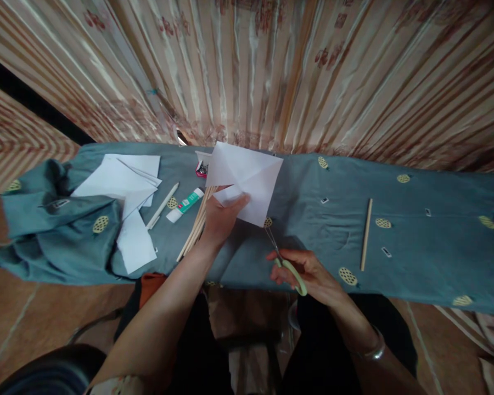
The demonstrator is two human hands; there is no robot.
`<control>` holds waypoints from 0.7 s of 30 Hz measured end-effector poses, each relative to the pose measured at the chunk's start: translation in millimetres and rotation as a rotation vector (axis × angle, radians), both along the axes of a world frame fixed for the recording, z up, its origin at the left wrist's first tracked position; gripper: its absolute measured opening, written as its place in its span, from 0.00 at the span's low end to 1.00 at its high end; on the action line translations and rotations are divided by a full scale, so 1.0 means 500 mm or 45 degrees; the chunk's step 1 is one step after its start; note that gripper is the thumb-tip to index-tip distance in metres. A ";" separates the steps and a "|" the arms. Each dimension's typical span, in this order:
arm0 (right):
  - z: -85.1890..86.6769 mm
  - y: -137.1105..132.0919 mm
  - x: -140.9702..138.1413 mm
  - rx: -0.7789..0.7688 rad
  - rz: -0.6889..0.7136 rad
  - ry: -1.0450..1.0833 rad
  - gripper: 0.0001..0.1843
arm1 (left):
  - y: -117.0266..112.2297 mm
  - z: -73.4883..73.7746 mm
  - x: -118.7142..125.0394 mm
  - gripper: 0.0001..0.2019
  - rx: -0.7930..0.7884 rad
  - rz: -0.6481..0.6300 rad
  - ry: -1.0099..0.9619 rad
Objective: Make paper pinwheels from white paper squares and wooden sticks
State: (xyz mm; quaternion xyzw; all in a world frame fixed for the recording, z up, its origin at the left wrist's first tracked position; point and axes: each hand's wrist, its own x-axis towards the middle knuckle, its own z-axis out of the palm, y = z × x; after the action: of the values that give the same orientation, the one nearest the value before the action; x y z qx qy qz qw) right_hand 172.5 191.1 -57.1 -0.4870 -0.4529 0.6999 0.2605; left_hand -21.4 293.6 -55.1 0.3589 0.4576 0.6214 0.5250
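Note:
My left hand (222,216) holds up a creased white square of paper (247,178) by its lower edge, thumb on top. My right hand (307,271) grips green-handled scissors (286,260) just below the sheet, their blades pointing up towards its bottom corner. Both hands hover over a table covered in blue-grey cloth (415,236).
A pile of white paper sheets (123,189) lies at the left, next to a pen (162,206) and a green-and-white glue tube (185,204). Several wooden sticks (195,227) lie under my left hand, one single stick (366,233) at the right. A small pink box (201,167) sits behind.

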 end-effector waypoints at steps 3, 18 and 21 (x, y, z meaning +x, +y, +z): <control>0.002 0.005 -0.002 -0.044 -0.005 0.008 0.26 | -0.005 -0.002 0.007 0.15 0.043 -0.064 -0.025; 0.006 0.012 -0.001 -0.117 -0.064 0.070 0.25 | -0.025 -0.009 0.024 0.14 -0.008 -0.199 -0.034; 0.008 0.012 -0.001 -0.121 -0.067 0.071 0.25 | -0.027 -0.010 0.025 0.14 -0.002 -0.207 -0.037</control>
State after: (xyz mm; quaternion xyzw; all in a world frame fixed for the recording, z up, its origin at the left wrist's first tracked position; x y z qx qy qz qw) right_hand 171.9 197.2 -53.3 -0.4909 -0.3988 0.7267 0.2680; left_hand -9.1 280.3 -59.9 0.3853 0.4197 0.5817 0.5805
